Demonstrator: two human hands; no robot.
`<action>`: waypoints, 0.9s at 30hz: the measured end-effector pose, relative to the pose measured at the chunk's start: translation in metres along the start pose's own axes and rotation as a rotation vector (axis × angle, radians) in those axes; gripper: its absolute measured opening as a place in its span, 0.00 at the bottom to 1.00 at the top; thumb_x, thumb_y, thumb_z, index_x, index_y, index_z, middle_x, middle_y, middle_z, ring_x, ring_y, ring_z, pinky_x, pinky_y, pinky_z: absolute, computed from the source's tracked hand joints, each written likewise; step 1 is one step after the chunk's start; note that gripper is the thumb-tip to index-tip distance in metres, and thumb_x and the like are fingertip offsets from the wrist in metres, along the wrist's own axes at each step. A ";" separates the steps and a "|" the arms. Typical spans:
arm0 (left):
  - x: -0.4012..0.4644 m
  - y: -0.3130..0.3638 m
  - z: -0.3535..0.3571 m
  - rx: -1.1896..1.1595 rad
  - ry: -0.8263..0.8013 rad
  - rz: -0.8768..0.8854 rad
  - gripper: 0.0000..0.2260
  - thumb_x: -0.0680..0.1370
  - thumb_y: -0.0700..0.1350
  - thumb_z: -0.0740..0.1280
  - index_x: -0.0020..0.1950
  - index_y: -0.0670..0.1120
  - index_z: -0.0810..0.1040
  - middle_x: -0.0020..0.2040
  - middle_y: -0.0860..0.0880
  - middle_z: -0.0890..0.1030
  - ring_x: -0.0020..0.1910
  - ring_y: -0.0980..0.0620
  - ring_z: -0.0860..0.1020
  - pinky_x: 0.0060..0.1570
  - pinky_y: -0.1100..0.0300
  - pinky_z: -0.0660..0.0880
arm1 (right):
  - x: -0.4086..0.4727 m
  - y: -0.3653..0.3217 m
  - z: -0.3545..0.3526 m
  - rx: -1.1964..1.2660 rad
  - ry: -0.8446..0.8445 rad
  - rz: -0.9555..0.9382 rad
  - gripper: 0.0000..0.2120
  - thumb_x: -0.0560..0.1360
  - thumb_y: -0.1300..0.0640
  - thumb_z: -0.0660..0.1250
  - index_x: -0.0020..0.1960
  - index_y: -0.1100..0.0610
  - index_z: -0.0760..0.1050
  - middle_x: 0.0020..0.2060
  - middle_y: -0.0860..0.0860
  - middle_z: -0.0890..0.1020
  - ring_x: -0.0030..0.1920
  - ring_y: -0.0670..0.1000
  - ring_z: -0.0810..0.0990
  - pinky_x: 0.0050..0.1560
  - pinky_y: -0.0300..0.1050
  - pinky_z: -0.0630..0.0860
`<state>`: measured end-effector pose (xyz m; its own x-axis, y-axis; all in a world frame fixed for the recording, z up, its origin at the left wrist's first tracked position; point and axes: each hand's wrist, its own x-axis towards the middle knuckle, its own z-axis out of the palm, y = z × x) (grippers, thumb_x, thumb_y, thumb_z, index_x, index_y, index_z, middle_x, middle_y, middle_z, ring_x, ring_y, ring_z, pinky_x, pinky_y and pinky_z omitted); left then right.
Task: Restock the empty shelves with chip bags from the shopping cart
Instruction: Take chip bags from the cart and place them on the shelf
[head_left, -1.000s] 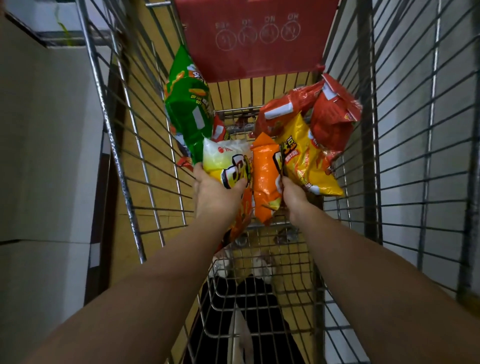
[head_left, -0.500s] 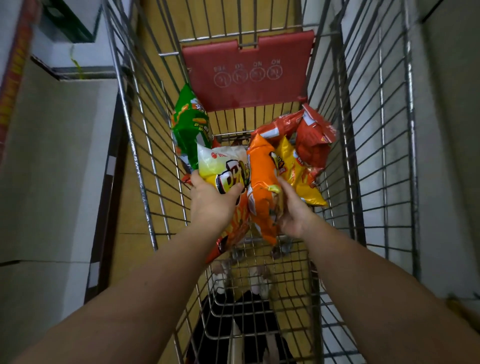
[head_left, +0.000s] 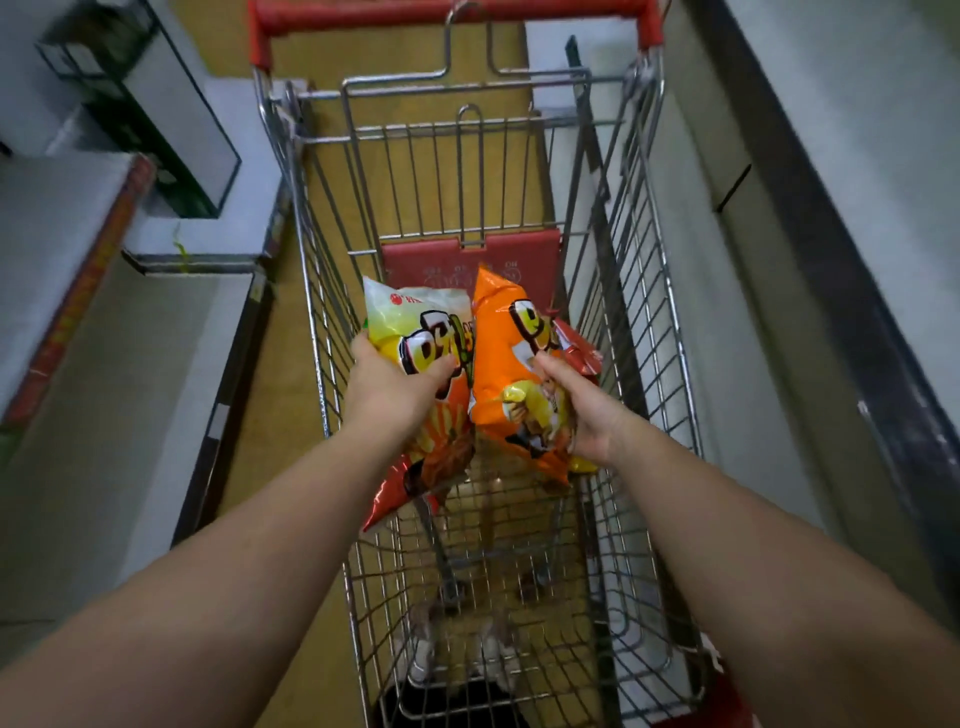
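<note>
Nearest, both forearms reach into the cart (head_left: 332, 312). The left hand (head_left: 387, 387) clamps a pale bag (head_left: 415, 322), thumb across its front, with a red bag (head_left: 415, 467) hanging beneath it. The right hand (head_left: 582, 410) curls round an orange bag (head_left: 506, 364); a red bag corner (head_left: 576, 348) shows behind it. Both held bags sit above the cart's middle, touching side by side. To lift cleanly, I'd keep both grips firm and raise straight up, clear of the wire sides. Their long axes run near to far, top seams pointing far, toward the red flap (head_left: 519, 249).
</note>
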<state>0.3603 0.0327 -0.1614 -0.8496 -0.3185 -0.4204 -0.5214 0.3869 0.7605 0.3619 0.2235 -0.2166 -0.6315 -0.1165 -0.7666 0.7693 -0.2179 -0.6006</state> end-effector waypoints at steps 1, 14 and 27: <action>-0.004 0.006 -0.006 -0.002 0.006 0.012 0.38 0.71 0.53 0.73 0.73 0.45 0.57 0.65 0.44 0.73 0.62 0.41 0.74 0.60 0.44 0.73 | -0.006 -0.006 0.002 -0.042 0.030 -0.030 0.32 0.61 0.40 0.73 0.61 0.54 0.76 0.53 0.57 0.83 0.54 0.57 0.82 0.57 0.56 0.76; -0.032 0.085 -0.080 -0.155 0.016 0.346 0.37 0.69 0.54 0.75 0.71 0.46 0.61 0.64 0.47 0.75 0.62 0.44 0.74 0.61 0.44 0.72 | -0.111 -0.086 0.050 -0.220 0.388 -0.673 0.32 0.66 0.48 0.76 0.66 0.53 0.69 0.56 0.51 0.80 0.55 0.52 0.78 0.61 0.53 0.73; -0.069 0.145 -0.148 -0.260 -0.300 0.625 0.34 0.69 0.54 0.75 0.70 0.47 0.65 0.61 0.48 0.76 0.59 0.45 0.76 0.60 0.45 0.74 | -0.234 -0.089 0.094 -0.181 0.743 -0.891 0.28 0.66 0.41 0.73 0.61 0.51 0.70 0.51 0.47 0.80 0.52 0.52 0.80 0.58 0.54 0.76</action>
<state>0.3545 -0.0176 0.0514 -0.9864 0.1589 0.0411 0.0712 0.1888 0.9794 0.4323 0.1793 0.0372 -0.7880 0.6148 0.0327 0.1244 0.2111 -0.9695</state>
